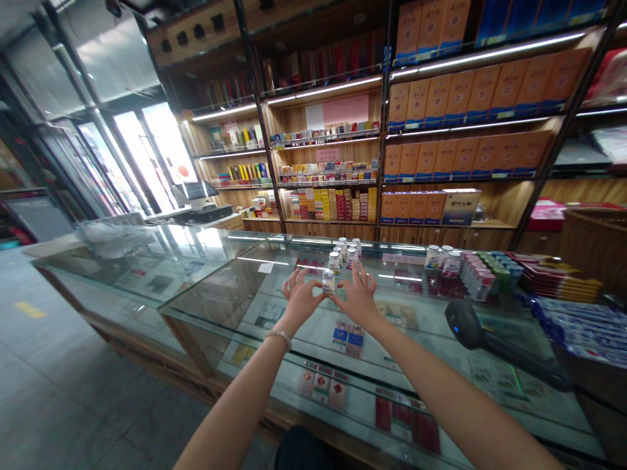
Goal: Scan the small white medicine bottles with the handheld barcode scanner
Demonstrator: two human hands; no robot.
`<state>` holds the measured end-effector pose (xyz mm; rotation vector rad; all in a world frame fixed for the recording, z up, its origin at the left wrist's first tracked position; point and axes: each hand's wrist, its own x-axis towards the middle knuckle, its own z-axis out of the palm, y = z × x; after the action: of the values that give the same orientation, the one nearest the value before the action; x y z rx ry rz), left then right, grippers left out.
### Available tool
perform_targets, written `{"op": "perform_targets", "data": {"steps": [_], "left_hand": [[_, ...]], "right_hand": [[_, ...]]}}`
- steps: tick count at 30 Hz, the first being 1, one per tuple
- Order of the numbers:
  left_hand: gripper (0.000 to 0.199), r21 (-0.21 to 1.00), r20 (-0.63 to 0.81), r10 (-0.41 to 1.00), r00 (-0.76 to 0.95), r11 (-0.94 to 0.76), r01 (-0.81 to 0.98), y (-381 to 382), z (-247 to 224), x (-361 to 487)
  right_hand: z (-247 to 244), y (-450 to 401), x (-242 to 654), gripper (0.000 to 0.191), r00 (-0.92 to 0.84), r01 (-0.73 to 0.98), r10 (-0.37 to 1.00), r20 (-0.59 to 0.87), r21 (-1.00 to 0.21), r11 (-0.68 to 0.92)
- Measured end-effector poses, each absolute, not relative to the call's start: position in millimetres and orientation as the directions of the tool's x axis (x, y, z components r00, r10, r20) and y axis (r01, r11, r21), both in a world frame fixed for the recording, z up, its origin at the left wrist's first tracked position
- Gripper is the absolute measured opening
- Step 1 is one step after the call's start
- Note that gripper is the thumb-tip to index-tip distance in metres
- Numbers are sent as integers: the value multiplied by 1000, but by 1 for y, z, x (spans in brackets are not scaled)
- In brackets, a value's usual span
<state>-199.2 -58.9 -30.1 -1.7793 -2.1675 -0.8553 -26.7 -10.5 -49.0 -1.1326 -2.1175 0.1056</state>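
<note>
A small white-capped jar (328, 282) stands upright on the glass counter (289, 307), between my two hands. The thumb and forefinger of my left hand (300, 295) touch its lower left side, with the other fingers spread. From the right, my right hand (357, 294) meets the jar's lower edge with thumb and forefinger, its other fingers raised. Just behind stand several similar jars (334, 262) in short rows. Farther right on the glass is another group of jars (432, 257).
A black barcode scanner (465, 326) lies at the right, its cable running off the edge. Beyond it are pink-topped bottles (477, 277), stacked red-and-gold packs (558, 274) and blue-white packets (578, 326). Shelves with orange boxes (460, 156) line the back wall.
</note>
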Motion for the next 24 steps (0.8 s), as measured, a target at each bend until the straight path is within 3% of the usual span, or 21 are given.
{"op": "perform_targets", "data": {"steps": [14,24], "left_hand": [[13,318,501,827,-255,98,943,-36,-25,-208],[14,288,482,833,-273,144,947,-16,-19,-204]], "right_hand": [[-41,13,-45,21,-396,745,784,479,-332,579],[-43,31,-56,18,-307,758,791,529,-366,539]]}}
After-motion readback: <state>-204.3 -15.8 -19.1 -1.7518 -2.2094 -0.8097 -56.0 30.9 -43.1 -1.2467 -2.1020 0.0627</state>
